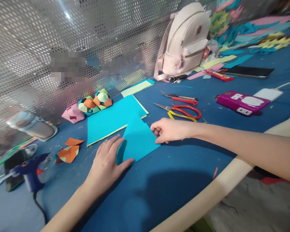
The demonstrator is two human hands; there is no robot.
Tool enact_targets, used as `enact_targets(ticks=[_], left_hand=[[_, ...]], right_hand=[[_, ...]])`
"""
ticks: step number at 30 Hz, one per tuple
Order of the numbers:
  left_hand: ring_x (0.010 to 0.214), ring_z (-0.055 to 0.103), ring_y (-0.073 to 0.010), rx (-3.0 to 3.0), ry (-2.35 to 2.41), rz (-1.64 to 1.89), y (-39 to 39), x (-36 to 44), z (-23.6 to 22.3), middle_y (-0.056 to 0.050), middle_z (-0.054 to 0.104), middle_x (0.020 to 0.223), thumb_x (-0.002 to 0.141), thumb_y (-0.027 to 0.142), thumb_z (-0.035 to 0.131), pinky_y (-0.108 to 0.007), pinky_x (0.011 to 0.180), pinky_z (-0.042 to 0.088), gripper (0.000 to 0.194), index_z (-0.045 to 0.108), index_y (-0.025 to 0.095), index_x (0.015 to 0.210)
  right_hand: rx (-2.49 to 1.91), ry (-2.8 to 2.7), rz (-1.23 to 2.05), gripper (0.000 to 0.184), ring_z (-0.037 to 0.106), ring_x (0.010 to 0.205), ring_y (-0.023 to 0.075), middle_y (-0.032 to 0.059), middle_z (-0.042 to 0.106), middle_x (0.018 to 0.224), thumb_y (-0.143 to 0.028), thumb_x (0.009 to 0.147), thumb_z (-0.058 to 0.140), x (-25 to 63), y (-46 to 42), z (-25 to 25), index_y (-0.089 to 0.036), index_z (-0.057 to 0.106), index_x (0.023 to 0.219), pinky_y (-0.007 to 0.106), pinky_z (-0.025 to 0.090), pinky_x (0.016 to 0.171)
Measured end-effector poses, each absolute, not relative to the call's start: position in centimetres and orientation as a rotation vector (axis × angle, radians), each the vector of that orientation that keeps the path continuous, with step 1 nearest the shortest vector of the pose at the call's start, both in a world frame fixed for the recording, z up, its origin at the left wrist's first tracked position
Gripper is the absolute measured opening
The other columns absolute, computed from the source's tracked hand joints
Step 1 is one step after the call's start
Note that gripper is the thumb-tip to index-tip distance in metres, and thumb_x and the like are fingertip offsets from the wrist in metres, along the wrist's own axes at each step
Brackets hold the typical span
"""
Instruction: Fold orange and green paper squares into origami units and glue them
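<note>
A folded sheet of bright blue paper (139,138) lies on the table between my two hands. My left hand (111,156) rests at its left edge with fingers and thumb spread, the thumb along the lower edge. With fingers curled together, my right hand (166,130) pinches the paper's right corner. Behind the folded sheet is a stack of blue paper (111,117), with pale yellow edges showing underneath. Red-and-yellow-handled scissors (183,112) and a red-handled cutter (181,97) lie beyond my right hand.
Left are a blue glue gun (32,175), orange paper pieces (69,153) and a bottle (32,125). Folded paper balls (94,103) sit by the perforated metal panel (106,48). A backpack (186,42) stands at the back; a purple power strip (243,101) and phone (248,71) lie right.
</note>
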State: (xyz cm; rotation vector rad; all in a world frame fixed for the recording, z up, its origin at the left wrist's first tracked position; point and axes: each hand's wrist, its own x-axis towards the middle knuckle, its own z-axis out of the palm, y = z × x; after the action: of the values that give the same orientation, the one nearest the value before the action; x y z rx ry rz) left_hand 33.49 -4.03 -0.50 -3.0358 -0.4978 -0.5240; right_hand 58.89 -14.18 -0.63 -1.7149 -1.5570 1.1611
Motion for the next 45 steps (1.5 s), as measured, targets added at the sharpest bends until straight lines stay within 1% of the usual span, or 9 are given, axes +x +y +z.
enact_targets(ticks=[12, 18, 23, 27, 30, 33, 38, 41, 45], left_hand=[[0.120, 0.048, -0.0325, -2.948, -0.411, -0.443, -4.8, 33.4, -1.3, -0.020, 0.048, 0.133, 0.085, 0.041, 0.056, -0.052, 0.095, 0.042, 0.055, 0.040, 0.014, 0.129], [0.100, 0.058, -0.0315, -2.781, -0.282, -0.557, -5.8, 33.4, 0.4, -0.018, 0.060, 0.115, 0.080, 0.039, 0.063, -0.047, 0.085, 0.045, 0.056, 0.045, 0.013, 0.126], [0.082, 0.063, -0.0223, -2.722, -0.153, -0.662, -8.1, 33.1, 3.5, -0.010, 0.068, 0.096, 0.080, 0.024, 0.065, -0.043, 0.087, 0.043, 0.041, 0.052, 0.016, 0.118], [0.082, 0.065, -0.0198, -2.902, -0.224, -0.640, -7.8, 31.7, 5.4, -0.007, 0.069, 0.098, 0.085, 0.033, 0.058, -0.034, 0.081, 0.048, 0.045, 0.048, 0.019, 0.126], [0.079, 0.068, -0.0191, -3.143, -0.489, -0.439, -5.6, 30.1, 6.8, -0.004, 0.071, 0.101, 0.082, 0.049, 0.056, -0.026, 0.066, 0.054, 0.061, 0.039, 0.026, 0.137], [0.082, 0.070, -0.0177, -3.443, -0.385, 0.010, -2.8, 28.6, 8.2, -0.001, 0.072, 0.105, 0.076, 0.050, 0.063, -0.021, 0.062, 0.055, 0.072, 0.034, 0.035, 0.140], [0.098, 0.067, -0.0264, -3.667, -0.340, 0.416, -0.9, 26.7, 7.7, -0.005, 0.064, 0.121, 0.065, 0.070, 0.060, -0.033, 0.072, 0.057, 0.076, 0.049, 0.033, 0.131], [0.097, 0.068, -0.0255, -3.579, -0.349, 0.217, -2.1, 25.8, 5.4, -0.004, 0.064, 0.122, 0.064, 0.054, 0.072, -0.029, 0.072, 0.058, 0.078, 0.044, 0.036, 0.135], [0.112, 0.060, -0.0211, -3.421, -0.320, 0.059, -4.4, 25.5, 2.1, -0.002, 0.058, 0.130, 0.082, 0.027, 0.060, -0.030, 0.090, 0.053, 0.059, 0.040, 0.036, 0.136]], right_hand=[[-1.819, -1.836, 0.869, 0.015, 0.045, 0.052, 0.0082, -0.0052, 0.051, 0.060, -0.016, 0.063, 0.061, 58.1, -14.8, 0.1, -0.017, 0.048, 0.068, 0.021, 0.030, 0.046], [-1.762, -1.873, 0.807, 0.011, 0.045, 0.054, 0.0092, -0.0043, 0.051, 0.062, -0.019, 0.066, 0.062, 58.2, -15.4, 0.2, -0.017, 0.052, 0.067, 0.022, 0.032, 0.049], [-1.583, -1.928, 0.833, 0.019, 0.054, 0.074, 0.0147, 0.0017, 0.062, 0.086, -0.026, 0.069, 0.067, 58.3, -16.1, 0.3, -0.016, 0.065, 0.085, 0.024, 0.041, 0.064], [-1.513, -1.950, 0.935, 0.030, 0.057, 0.079, 0.0155, 0.0029, 0.065, 0.095, -0.030, 0.071, 0.068, 58.5, -16.2, -0.1, -0.016, 0.067, 0.098, 0.024, 0.044, 0.068], [-1.462, -2.009, 1.008, 0.024, 0.059, 0.089, 0.0175, 0.0013, 0.067, 0.095, -0.027, 0.073, 0.065, 58.7, -16.2, 0.0, -0.018, 0.070, 0.094, 0.023, 0.045, 0.076], [-1.438, -2.062, 1.042, 0.030, 0.059, 0.099, 0.0192, 0.0008, 0.068, 0.104, -0.016, 0.072, 0.061, 59.2, -16.3, 0.9, -0.020, 0.070, 0.100, 0.024, 0.045, 0.083], [-1.451, -1.949, 1.309, 0.060, 0.064, 0.096, 0.0180, -0.0003, 0.065, 0.119, -0.001, 0.065, 0.053, 61.5, -15.5, 2.3, -0.024, 0.062, 0.120, 0.025, 0.049, 0.082], [-1.490, -1.843, 1.107, 0.048, 0.059, 0.110, 0.0174, 0.0013, 0.064, 0.121, -0.007, 0.076, 0.048, 62.1, -13.9, 2.2, -0.021, 0.062, 0.120, 0.029, 0.044, 0.095], [-1.412, -1.996, 0.634, 0.039, 0.049, 0.124, 0.0171, 0.0045, 0.055, 0.133, -0.022, 0.090, 0.042, 60.1, -11.4, 0.4, -0.016, 0.058, 0.125, 0.032, 0.034, 0.107]])
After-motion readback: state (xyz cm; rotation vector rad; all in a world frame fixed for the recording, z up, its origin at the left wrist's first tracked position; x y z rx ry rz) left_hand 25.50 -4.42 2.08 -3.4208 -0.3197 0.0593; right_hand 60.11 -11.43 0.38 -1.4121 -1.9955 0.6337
